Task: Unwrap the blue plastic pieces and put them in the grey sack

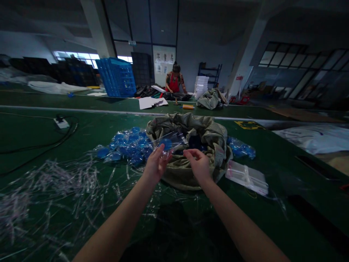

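Note:
My left hand (156,163) holds a clear plastic bag (170,142) with a blue item inside, raised in front of an open grey-green sack (211,138). My right hand (199,163) is just right of it, fingers curled near the bag's lower edge, over the sack's rim; whether it touches the bag is unclear. Left of the sack lies a pile of bagged blue items (128,145). A few more bagged blue items (241,148) lie to the sack's right.
A stack of empty clear bags (247,176) lies right of the sack. Clear plastic strips (54,185) litter the green surface at left. A power strip (61,122) with black cables sits far left. A person (174,80) works at a far table beside blue crates (117,77).

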The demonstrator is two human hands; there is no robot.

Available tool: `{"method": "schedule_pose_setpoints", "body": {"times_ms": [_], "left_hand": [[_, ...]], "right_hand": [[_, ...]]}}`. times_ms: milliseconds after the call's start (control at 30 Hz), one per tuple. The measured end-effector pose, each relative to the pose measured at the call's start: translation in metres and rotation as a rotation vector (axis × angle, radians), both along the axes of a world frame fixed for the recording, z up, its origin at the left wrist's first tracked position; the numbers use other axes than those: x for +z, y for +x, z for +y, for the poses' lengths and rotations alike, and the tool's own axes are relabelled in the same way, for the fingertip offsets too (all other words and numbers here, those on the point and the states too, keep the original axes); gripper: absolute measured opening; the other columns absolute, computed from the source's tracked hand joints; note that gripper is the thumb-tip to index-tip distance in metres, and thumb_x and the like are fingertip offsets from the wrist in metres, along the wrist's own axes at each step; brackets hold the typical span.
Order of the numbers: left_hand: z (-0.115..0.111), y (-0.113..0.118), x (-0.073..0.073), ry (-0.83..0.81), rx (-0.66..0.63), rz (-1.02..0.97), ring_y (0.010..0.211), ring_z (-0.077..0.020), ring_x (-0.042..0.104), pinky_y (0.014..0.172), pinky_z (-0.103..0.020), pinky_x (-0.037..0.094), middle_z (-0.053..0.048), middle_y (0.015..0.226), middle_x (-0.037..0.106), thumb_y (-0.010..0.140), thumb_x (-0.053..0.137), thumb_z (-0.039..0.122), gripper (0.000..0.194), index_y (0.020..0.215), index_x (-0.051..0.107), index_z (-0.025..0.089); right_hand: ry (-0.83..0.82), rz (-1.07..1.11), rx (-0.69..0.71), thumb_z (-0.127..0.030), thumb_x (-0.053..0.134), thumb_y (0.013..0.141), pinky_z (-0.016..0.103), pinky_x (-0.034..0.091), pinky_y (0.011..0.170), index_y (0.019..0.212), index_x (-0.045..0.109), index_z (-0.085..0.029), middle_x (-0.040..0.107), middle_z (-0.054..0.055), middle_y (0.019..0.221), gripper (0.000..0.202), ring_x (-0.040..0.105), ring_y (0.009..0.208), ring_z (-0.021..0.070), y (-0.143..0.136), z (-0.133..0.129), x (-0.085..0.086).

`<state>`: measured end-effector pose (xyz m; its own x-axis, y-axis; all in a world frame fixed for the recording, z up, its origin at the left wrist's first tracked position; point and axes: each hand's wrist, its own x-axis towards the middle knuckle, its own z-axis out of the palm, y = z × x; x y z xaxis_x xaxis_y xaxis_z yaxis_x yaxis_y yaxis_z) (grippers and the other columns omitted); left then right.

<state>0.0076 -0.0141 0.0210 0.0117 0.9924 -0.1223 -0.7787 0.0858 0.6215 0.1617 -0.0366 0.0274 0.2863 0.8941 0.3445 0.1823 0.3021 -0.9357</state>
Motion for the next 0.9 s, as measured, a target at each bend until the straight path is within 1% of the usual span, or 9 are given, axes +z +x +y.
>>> {"method": "schedule_pose_setpoints", "body": {"times_ms": [67,133,233,333,500,600,633,767,900], "left_hand": [[-0.003,0.003,-0.001,-0.001,-0.002,-0.012,0.075,-0.0143,0.068,0.07,-0.026,0.054,0.0,0.085,0.071,0.068,0.077,0.028,0.028,0.089,0.062,0.018],[-0.005,0.005,-0.003,0.008,-0.018,-0.015,0.075,-0.0146,0.068,0.07,-0.025,0.054,-0.002,0.085,0.071,0.068,0.077,0.029,0.029,0.091,0.063,0.017],[-0.01,0.009,-0.006,0.004,-0.033,-0.018,0.076,-0.015,0.068,0.071,-0.025,0.054,-0.004,0.089,0.072,0.068,0.077,0.03,0.032,0.093,0.063,0.016],[-0.013,0.01,-0.009,0.002,-0.022,-0.029,0.079,-0.0155,0.068,0.071,-0.025,0.054,-0.005,0.095,0.071,0.069,0.076,0.031,0.033,0.096,0.063,0.017],[-0.012,0.001,-0.016,0.051,-0.002,-0.013,0.081,-0.0168,0.067,0.07,-0.027,0.054,-0.007,0.097,0.071,0.069,0.076,0.034,0.036,0.098,0.063,0.016],[-0.009,-0.008,-0.017,0.079,0.056,0.061,0.078,-0.0161,0.067,0.069,-0.028,0.053,-0.005,0.095,0.071,0.064,0.08,0.032,0.041,0.098,0.063,0.018],[-0.009,-0.01,-0.017,0.094,0.056,0.105,0.078,-0.0163,0.067,0.069,-0.028,0.053,-0.006,0.095,0.071,0.063,0.08,0.032,0.042,0.099,0.063,0.018],[-0.008,-0.013,-0.015,0.176,-0.035,0.294,0.085,-0.0189,0.067,0.073,-0.028,0.051,-0.01,0.095,0.072,0.065,0.08,0.033,0.042,0.1,0.067,0.015],[-0.006,-0.01,-0.018,0.241,-0.042,0.332,0.082,-0.0186,0.066,0.073,-0.029,0.051,-0.008,0.089,0.073,0.066,0.078,0.034,0.03,0.089,0.071,0.016]], "right_hand": [[-0.043,0.039,0.092,-0.045,0.072,0.069,0.032,0.05,0.075,0.083,0.07,-0.016,0.073,0.007,0.085,0.032,0.066,0.081,0.0209,-0.009,0.002,-0.004],[-0.053,0.096,0.141,-0.044,0.073,0.068,0.033,0.049,0.079,0.085,0.069,-0.016,0.073,0.007,0.088,0.032,0.066,0.085,0.0211,-0.017,0.005,-0.006],[-0.013,0.138,0.128,-0.042,0.071,0.07,0.033,0.049,0.079,0.081,0.068,-0.016,0.073,0.007,0.084,0.029,0.066,0.082,0.0207,-0.025,0.01,-0.004],[0.033,0.113,0.09,-0.041,0.067,0.073,0.031,0.049,0.075,0.075,0.067,-0.016,0.072,0.005,0.078,0.025,0.065,0.077,0.02,-0.027,0.012,0.001],[0.062,-0.048,0.133,-0.038,0.065,0.075,0.03,0.049,0.071,0.075,0.068,-0.017,0.071,0.004,0.076,0.021,0.065,0.074,0.0194,-0.02,0.004,0.019],[0.051,-0.198,0.147,-0.037,0.065,0.076,0.028,0.048,0.065,0.073,0.068,-0.017,0.07,0.004,0.073,0.021,0.063,0.069,0.0185,-0.014,-0.004,0.034],[0.047,-0.245,0.151,-0.037,0.064,0.076,0.027,0.047,0.063,0.072,0.068,-0.017,0.07,0.004,0.071,0.021,0.062,0.067,0.018,-0.012,-0.006,0.038],[0.025,-0.361,0.186,-0.036,0.062,0.078,0.026,0.045,0.059,0.071,0.068,-0.017,0.069,0.003,0.068,0.021,0.061,0.063,0.0166,-0.008,-0.015,0.051],[0.006,-0.377,0.217,-0.037,0.063,0.077,0.027,0.046,0.058,0.072,0.069,-0.016,0.069,0.004,0.068,0.022,0.061,0.063,0.0175,-0.006,-0.02,0.056]]}}
